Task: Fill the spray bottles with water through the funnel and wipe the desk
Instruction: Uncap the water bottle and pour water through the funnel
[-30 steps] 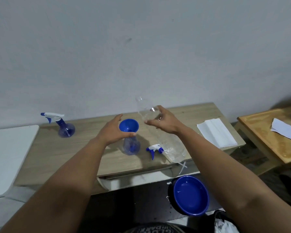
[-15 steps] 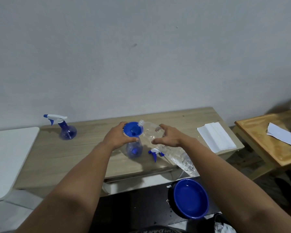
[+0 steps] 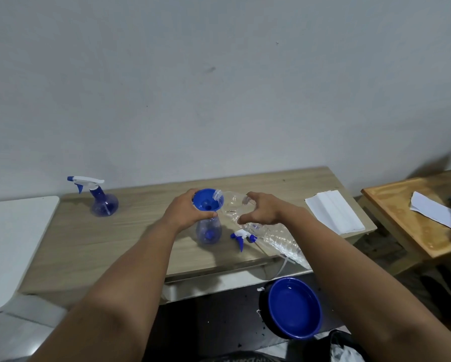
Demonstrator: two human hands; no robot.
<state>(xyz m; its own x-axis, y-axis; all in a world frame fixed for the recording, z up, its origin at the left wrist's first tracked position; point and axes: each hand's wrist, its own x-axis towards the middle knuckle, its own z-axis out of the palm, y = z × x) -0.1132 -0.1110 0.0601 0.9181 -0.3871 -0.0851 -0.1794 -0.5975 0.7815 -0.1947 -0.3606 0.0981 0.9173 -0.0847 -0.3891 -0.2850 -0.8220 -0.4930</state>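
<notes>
A blue funnel [image 3: 206,201] sits in the neck of an open, clear-blue spray bottle [image 3: 208,232] at the middle of the wooden desk [image 3: 94,246]. My left hand [image 3: 186,211] grips the funnel's rim and the bottle's neck. My right hand [image 3: 261,212] holds a clear plastic water bottle [image 3: 271,235] tipped nearly flat, its mouth resting over the funnel's edge. The loose spray head [image 3: 242,235] lies on the desk just right of the open bottle. A second spray bottle [image 3: 101,201], with its head on, stands at the desk's back left.
A folded white cloth [image 3: 334,211] lies at the desk's right end. A blue basin [image 3: 293,308] sits on the floor below the desk's front edge. A white table [image 3: 8,246] adjoins on the left, and a wooden table [image 3: 412,218] with paper on the right.
The water bottle has gone from raised and tilted to nearly flat, with its mouth brought down onto the funnel. My left hand has stayed on the funnel.
</notes>
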